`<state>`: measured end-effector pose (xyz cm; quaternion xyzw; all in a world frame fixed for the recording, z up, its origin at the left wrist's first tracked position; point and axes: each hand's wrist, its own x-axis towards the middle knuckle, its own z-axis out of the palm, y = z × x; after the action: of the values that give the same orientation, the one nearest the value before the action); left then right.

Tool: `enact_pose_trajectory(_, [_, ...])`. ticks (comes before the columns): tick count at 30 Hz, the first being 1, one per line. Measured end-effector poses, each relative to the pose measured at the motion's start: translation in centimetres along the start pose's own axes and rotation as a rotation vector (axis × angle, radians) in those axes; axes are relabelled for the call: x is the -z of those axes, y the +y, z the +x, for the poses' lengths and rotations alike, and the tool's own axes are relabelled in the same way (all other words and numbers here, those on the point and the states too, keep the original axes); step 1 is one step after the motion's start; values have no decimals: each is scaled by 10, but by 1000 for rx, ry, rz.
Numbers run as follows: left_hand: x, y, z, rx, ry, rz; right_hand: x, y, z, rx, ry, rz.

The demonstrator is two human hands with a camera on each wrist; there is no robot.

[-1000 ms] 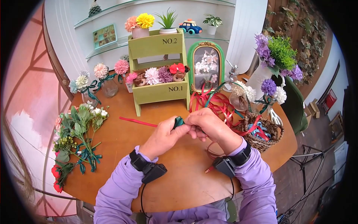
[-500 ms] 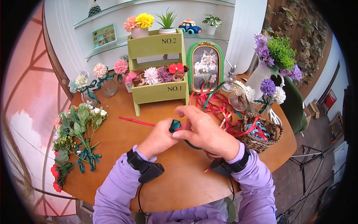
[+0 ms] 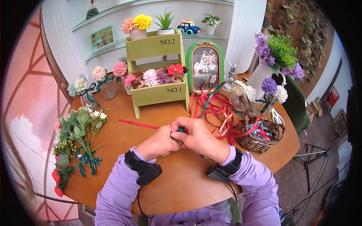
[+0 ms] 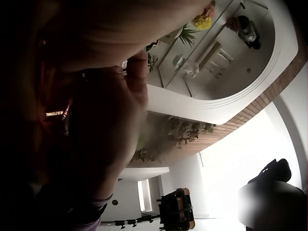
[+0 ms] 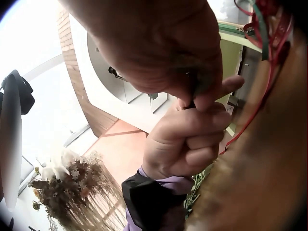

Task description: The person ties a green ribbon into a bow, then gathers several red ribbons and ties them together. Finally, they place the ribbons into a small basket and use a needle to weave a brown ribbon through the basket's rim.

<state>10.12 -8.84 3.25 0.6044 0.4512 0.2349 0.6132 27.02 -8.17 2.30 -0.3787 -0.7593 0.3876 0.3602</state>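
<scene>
In the head view both hands meet above the middle of the table, with a small dark green ribbon [image 3: 180, 130] between their fingers. The left hand [image 3: 159, 142] curls its fingers round the ribbon. My right hand [image 3: 200, 138] pinches the same ribbon from above, thumb and fingertips against the left hand. The right wrist view shows the left hand [image 5: 185, 142] with folded fingers, touching the right hand [image 5: 159, 48]; the ribbon there is mostly hidden. A red ribbon [image 3: 138, 124] lies on the table beyond the left hand.
Tangled red ribbons [image 3: 215, 113] lie beside a woven basket [image 3: 253, 144] at the right. A green two-tier stand [image 3: 158, 98] and a green frame [image 3: 188, 64] stand behind. Artificial flowers [image 3: 77, 130] lie at the left; vases with flowers flank the stand.
The right hand lifted off with fingers spread, then came back down onto the green ribbon at the left hand. The hands have shifted slightly left and the head view has moved a little.
</scene>
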Motion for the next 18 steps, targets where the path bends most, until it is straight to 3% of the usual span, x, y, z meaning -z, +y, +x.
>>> enact_pose_trajectory(1, [5,-4,1,77,-59,-12,1,-1,0,1,1,1])
enact_pose_trajectory(4, [11,-5,2,105,-78,32,15,-7,1,100,-29,-140])
enact_pose_trajectory(7, [8,-2,-1,35,-34,64,22,-15,2,160,12,-84])
enact_pose_trajectory(9, [8,-2,-1,41,-36,50,16,-13,0,204,-116,-118])
enact_pose_trajectory(10, [8,-2,-1,49,-45,42,6,-6,-1,291,-50,-166])
enact_pose_trajectory(11, [8,-3,-1,50,-48,45,-4,-5,-4,289,-45,-165])
enact_pose_trajectory(13, [7,-7,0,-33,-34,-51,-17,-5,-8,80,72,-230])
enact_pose_trajectory(15, [12,-10,2,-15,-79,-108,-14,-4,-6,74,49,-275])
enact_pose_trajectory(18, [16,-10,1,1,-150,-209,-2,-3,-1,206,-43,-170])
